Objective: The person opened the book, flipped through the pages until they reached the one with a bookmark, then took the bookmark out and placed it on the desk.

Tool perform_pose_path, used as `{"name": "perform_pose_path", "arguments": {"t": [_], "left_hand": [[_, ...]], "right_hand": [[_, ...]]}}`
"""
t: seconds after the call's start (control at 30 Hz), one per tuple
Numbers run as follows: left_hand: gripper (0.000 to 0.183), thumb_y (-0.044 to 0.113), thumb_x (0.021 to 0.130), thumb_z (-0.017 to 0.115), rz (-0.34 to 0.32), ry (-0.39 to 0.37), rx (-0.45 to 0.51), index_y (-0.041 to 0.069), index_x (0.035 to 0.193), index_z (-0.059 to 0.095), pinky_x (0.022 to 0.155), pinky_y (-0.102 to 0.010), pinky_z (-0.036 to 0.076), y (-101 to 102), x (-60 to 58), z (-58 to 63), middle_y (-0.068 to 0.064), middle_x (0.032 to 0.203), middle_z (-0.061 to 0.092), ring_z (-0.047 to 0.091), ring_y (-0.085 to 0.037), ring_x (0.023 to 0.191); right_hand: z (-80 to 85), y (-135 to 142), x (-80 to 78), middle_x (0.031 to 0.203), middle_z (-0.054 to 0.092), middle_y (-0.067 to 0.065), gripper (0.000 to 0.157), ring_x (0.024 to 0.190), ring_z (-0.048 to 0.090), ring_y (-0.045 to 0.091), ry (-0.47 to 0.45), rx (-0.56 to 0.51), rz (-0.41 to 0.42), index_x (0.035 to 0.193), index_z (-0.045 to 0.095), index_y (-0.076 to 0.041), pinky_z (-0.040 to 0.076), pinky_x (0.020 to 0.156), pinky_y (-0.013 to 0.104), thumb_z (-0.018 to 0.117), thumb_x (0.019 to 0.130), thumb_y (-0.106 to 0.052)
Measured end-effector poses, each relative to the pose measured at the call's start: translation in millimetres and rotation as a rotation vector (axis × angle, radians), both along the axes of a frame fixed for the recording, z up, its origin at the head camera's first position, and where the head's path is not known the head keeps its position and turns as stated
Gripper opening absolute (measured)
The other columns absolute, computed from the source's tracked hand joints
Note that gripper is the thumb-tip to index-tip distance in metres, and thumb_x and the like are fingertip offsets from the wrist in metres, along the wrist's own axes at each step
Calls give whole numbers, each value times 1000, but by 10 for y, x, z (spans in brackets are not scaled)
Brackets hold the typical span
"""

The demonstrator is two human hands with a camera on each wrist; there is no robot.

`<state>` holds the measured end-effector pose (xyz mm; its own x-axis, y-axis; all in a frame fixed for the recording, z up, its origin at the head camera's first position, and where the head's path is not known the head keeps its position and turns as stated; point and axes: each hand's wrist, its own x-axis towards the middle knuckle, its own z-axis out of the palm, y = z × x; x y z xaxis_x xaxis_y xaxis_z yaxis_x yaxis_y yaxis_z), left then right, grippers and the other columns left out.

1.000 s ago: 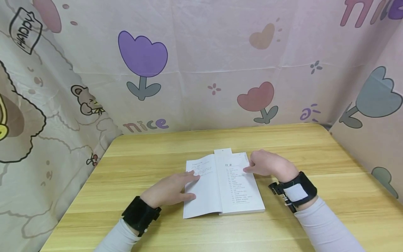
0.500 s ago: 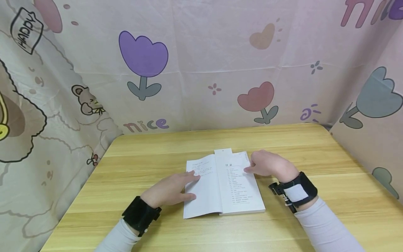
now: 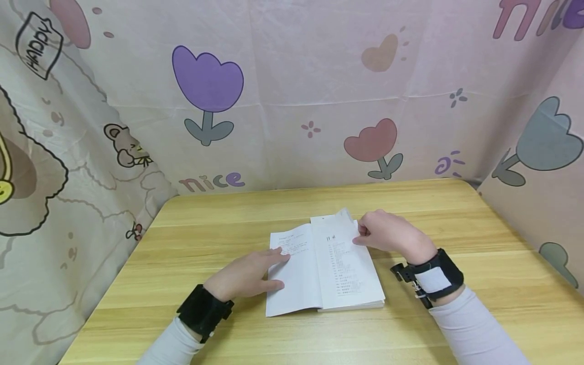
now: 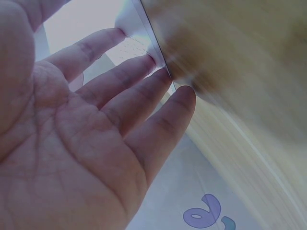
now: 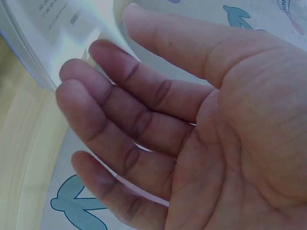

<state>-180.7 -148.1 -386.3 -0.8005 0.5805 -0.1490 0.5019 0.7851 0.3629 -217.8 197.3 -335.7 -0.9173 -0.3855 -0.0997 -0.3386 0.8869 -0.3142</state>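
An open book (image 3: 292, 289) lies on the wooden table, its left page bearing a few lines and its right side a printed list. My left hand (image 3: 242, 276) rests on the left page with straight fingers; in the left wrist view its fingertips (image 4: 148, 62) lie along the page edge. At the upper right, my right hand (image 3: 390, 232) pinches a page (image 3: 353, 274) between thumb and index finger. That page's top corner curls up, and the right wrist view shows the bent sheet (image 5: 112, 28) at the thumb tip. The other right fingers are loosely bent.
A white tab (image 3: 318, 220) sticks out past the book's top edge. The wooden table (image 3: 205, 228) spreads around the book. Behind and beside it hangs a printed cloth (image 3: 283, 91) with flowers. Black straps (image 3: 205, 312) circle both wrists.
The right hand has shifted slightly up and away, and the right page's upper corner has lifted and curled with it. The left hand has stayed in place.
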Motion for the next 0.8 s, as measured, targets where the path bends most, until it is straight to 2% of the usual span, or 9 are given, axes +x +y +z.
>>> {"name": "perform_pose_path", "arguments": {"t": [0.37, 0.8], "left_hand": [[66, 36, 99, 78, 24, -10, -15, 13, 157, 56, 125, -59, 43, 21, 8, 12, -18, 165, 51, 50, -39, 153], [66, 37, 100, 78, 21, -11, -15, 13, 157, 56, 126, -59, 42, 20, 6, 3, -18, 165, 50, 48, -39, 154]], "right_hand": [[-4, -9, -20, 63, 39, -5, 34, 57, 41, 11, 32, 15, 21, 70, 60, -14, 30, 56, 24, 77, 99, -18], [3, -4, -17, 63, 39, -5, 34, 57, 41, 10, 25, 11, 29, 70, 60, -14, 29, 56, 24, 76, 100, -17]]}}
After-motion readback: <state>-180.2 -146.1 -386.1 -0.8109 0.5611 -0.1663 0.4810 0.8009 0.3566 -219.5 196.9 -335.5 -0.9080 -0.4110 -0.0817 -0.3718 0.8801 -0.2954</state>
